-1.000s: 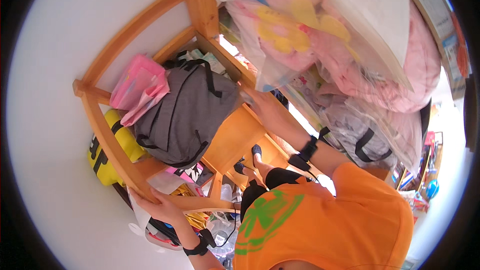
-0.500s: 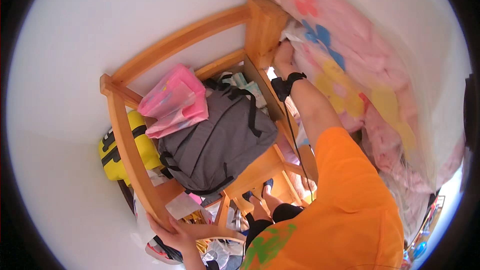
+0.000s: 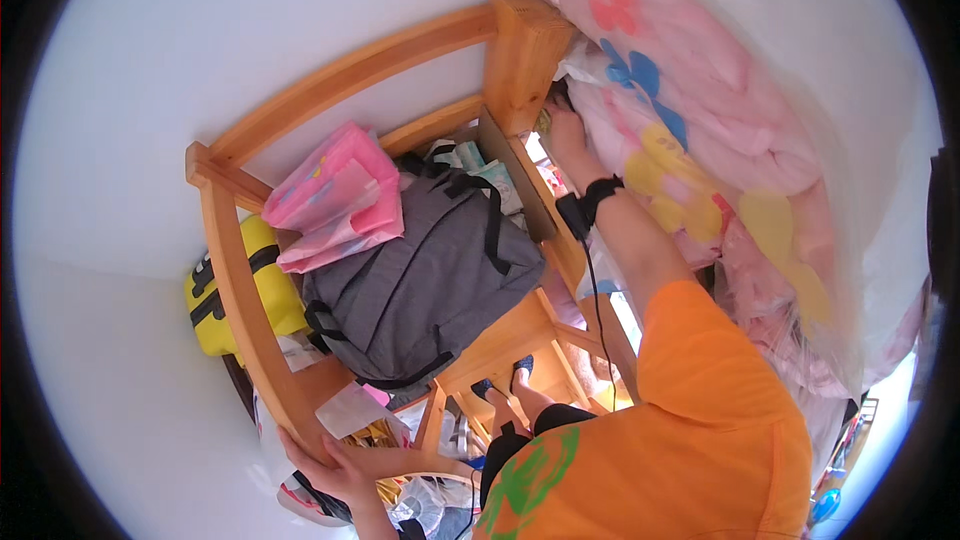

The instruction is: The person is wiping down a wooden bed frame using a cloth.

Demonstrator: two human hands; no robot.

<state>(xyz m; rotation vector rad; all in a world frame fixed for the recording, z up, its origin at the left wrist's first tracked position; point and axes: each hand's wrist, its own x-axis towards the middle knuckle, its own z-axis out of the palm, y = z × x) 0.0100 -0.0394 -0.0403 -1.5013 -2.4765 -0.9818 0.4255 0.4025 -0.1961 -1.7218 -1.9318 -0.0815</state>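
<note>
Left hand (image 3: 338,473) around wooden rail (image 3: 243,295), long axis steeply up-left.

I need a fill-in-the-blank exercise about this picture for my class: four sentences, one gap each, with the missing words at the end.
The left hand is on a frame made of ____.
The hand beside the flowered bundle is the person's ____ one.
The colour of the backpack is ____.
The bag lying on the backpack is coloured ____.

Missing words: wood; right; gray; pink.
</note>
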